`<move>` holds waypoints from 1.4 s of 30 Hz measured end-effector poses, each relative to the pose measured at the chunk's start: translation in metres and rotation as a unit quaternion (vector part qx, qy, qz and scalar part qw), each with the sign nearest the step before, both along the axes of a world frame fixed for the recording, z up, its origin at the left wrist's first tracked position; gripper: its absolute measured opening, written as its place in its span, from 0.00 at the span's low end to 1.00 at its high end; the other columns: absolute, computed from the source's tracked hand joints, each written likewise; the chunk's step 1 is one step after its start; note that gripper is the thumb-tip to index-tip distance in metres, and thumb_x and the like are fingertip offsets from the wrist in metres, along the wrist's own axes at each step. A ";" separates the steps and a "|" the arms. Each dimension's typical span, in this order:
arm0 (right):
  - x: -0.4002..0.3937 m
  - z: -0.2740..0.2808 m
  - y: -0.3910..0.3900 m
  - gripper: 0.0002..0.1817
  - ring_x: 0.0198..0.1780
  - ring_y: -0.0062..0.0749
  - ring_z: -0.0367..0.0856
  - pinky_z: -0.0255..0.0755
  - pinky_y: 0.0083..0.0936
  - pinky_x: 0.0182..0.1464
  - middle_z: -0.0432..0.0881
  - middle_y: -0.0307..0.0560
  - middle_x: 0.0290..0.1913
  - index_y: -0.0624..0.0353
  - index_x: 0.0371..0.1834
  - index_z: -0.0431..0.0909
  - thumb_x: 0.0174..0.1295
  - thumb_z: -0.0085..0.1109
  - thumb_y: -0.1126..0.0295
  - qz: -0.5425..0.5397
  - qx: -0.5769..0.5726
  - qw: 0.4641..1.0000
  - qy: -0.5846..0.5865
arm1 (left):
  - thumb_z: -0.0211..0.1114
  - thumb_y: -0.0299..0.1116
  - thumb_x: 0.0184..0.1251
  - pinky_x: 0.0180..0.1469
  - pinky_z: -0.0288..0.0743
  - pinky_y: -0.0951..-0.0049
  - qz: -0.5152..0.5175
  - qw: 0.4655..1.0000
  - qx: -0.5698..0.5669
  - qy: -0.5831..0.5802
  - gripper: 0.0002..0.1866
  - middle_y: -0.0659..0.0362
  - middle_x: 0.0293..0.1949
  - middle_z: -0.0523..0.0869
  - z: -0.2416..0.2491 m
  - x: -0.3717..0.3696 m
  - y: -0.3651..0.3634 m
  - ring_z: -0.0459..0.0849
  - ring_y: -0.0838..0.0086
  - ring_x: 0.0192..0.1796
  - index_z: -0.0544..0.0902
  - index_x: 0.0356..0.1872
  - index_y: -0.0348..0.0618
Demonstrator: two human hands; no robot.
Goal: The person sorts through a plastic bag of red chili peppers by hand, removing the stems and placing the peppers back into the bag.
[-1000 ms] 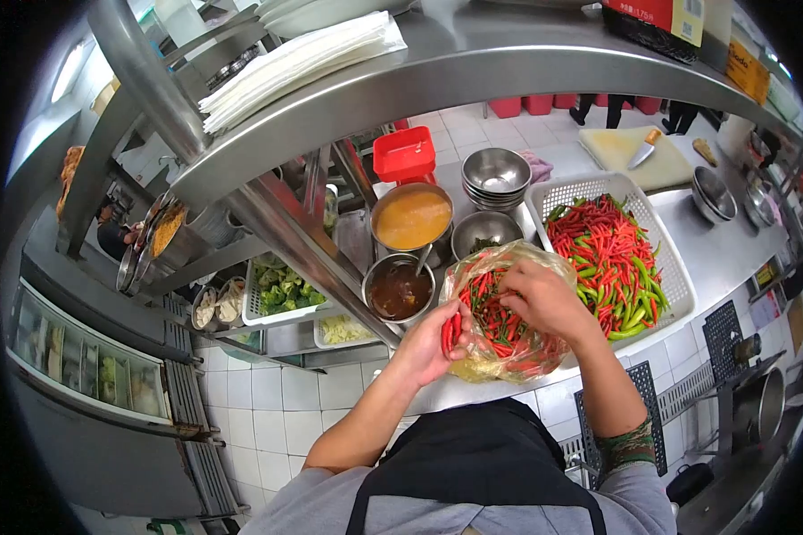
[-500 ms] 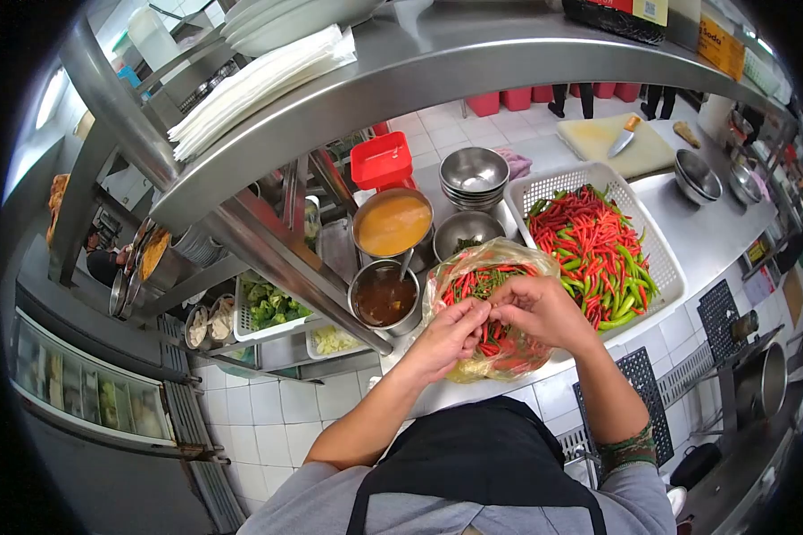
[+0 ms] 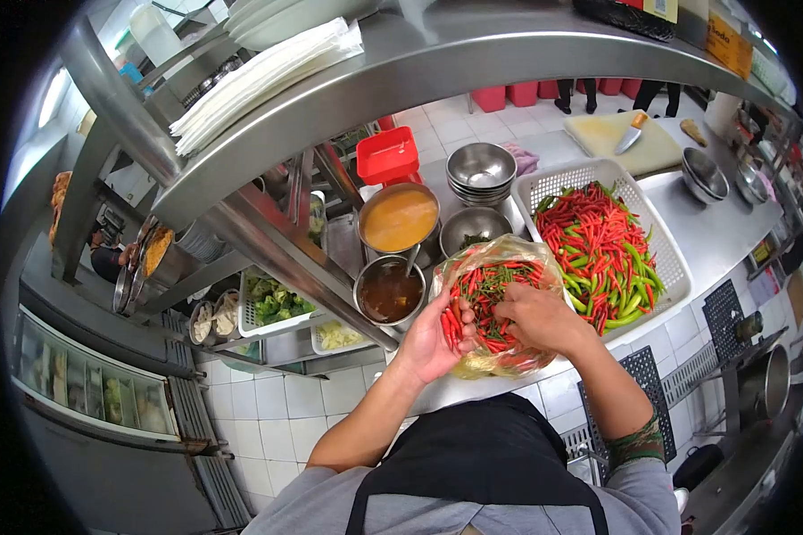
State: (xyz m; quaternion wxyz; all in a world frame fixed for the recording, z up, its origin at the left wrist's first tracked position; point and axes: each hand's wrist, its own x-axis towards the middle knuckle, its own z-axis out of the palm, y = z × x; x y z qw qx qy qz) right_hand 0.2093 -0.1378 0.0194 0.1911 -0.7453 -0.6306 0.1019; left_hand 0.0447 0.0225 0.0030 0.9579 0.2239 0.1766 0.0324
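Note:
A clear plastic bag (image 3: 549, 267), its mouth spread wide, holds red chillies (image 3: 519, 269) and a heap of thin green stems (image 3: 489, 287). At the bag's near left rim my left hand (image 3: 426, 346) is cupped palm up, with several red chillies (image 3: 452, 328) lying between its palm and curled fingertips. Over the right side of the same bag, my right hand (image 3: 549, 319) reaches in with bent fingers drawn together among the chillies and stems. Whatever its fingertips pinch is hidden. A white perforated basket (image 3: 674, 259) heaped with red and green chillies (image 3: 598, 254) stands right of the bag.
Left of the bag are a pot of brown liquid (image 3: 388, 299) with a ladle, a pot of orange liquid (image 3: 400, 218) and steel bowls (image 3: 480, 165). A knife (image 3: 632, 134) lies on a cutting board (image 3: 602, 147). A steel shelf (image 3: 473, 67) crosses overhead.
My hands were together, fingertips meeting above the bag. They have parted: the left turned palm up with chillies in it, the right lowered into the bag's contents.

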 end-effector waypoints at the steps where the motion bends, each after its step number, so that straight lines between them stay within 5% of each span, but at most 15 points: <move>1: 0.002 0.004 0.000 0.09 0.48 0.47 0.81 0.75 0.44 0.51 0.77 0.49 0.41 0.55 0.41 0.83 0.56 0.62 0.72 0.006 0.002 1.000 0.012 | 0.56 0.48 0.78 0.31 0.67 0.77 -0.004 1.000 -0.001 -0.005 0.15 0.63 0.34 0.79 -0.003 -0.002 0.004 0.77 0.75 0.34 0.78 0.43 0.47; 5: 0.012 0.010 0.002 0.09 0.44 0.48 0.82 0.75 0.44 0.47 0.78 0.48 0.38 0.56 0.40 0.83 0.55 0.63 0.71 0.018 0.068 0.996 0.050 | 0.60 0.41 0.77 0.30 0.67 0.77 0.013 1.000 0.022 0.018 0.09 0.64 0.33 0.79 -0.002 -0.006 0.005 0.77 0.78 0.33 0.78 0.42 0.47; 11: 0.009 -0.002 0.011 0.07 0.45 0.50 0.83 0.76 0.45 0.48 0.80 0.51 0.40 0.56 0.40 0.81 0.59 0.60 0.69 0.040 -0.016 0.999 0.014 | 0.62 0.34 0.75 0.30 0.66 0.79 0.017 0.997 0.067 0.037 0.05 0.65 0.33 0.78 0.004 -0.003 0.002 0.75 0.80 0.31 0.75 0.41 0.47; 17: 0.021 0.012 0.003 0.08 0.37 0.42 0.83 0.77 0.37 0.42 0.79 0.49 0.38 0.62 0.39 0.80 0.56 0.64 0.76 0.015 0.187 0.982 0.030 | 0.63 0.34 0.75 0.30 0.66 0.79 0.019 0.997 0.071 0.011 0.06 0.65 0.33 0.78 -0.003 -0.005 0.007 0.74 0.81 0.32 0.76 0.42 0.46; 20: 0.011 0.039 0.000 0.05 0.35 0.28 0.84 0.78 0.28 0.36 0.81 0.46 0.38 0.63 0.38 0.79 0.61 0.63 0.78 -0.060 0.182 0.959 0.209 | 0.62 0.34 0.76 0.31 0.66 0.78 0.049 0.994 0.088 0.045 0.06 0.64 0.34 0.78 0.005 0.001 -0.001 0.74 0.81 0.32 0.77 0.44 0.46; 23: 0.003 0.027 0.004 0.03 0.32 0.20 0.81 0.76 0.22 0.34 0.81 0.40 0.33 0.63 0.38 0.79 0.66 0.63 0.76 -0.056 0.197 0.806 0.555 | 0.60 0.37 0.78 0.32 0.66 0.79 0.038 0.994 0.094 0.035 0.07 0.64 0.34 0.78 0.008 0.006 -0.007 0.75 0.80 0.33 0.77 0.46 0.47; 26: -0.006 0.029 0.007 0.04 0.31 0.14 0.79 0.73 0.16 0.30 0.81 0.35 0.30 0.62 0.37 0.79 0.69 0.63 0.74 -0.047 0.151 0.797 0.583 | 0.55 0.42 0.80 0.32 0.64 0.79 -0.009 0.995 0.090 0.030 0.11 0.64 0.33 0.77 0.024 0.009 -0.019 0.73 0.79 0.33 0.77 0.46 0.46; 29: -0.008 0.008 0.014 0.06 0.27 0.13 0.78 0.71 0.15 0.28 0.80 0.33 0.26 0.61 0.36 0.78 0.67 0.65 0.71 -0.054 0.169 0.797 0.578 | 0.51 0.46 0.82 0.30 0.62 0.80 -0.088 0.993 0.083 -0.014 0.13 0.65 0.31 0.74 0.010 0.012 -0.019 0.70 0.80 0.31 0.76 0.46 0.48; 38: -0.019 -0.012 0.024 0.11 0.22 0.17 0.74 0.70 0.20 0.26 0.80 0.36 0.24 0.61 0.32 0.78 0.65 0.69 0.68 -0.123 0.223 0.803 0.538 | 0.50 0.46 0.82 0.24 0.58 0.83 -0.036 0.996 0.053 0.055 0.14 0.65 0.29 0.71 0.030 0.015 -0.032 0.65 0.83 0.26 0.73 0.42 0.47; 42: -0.022 0.003 0.020 0.11 0.25 0.36 0.78 0.72 0.32 0.28 0.78 0.46 0.26 0.64 0.31 0.76 0.61 0.69 0.71 -0.150 0.315 0.922 0.166 | 0.52 0.47 0.81 0.24 0.58 0.83 -0.076 0.995 0.048 0.038 0.14 0.66 0.28 0.70 0.018 0.017 -0.023 0.65 0.83 0.26 0.73 0.41 0.47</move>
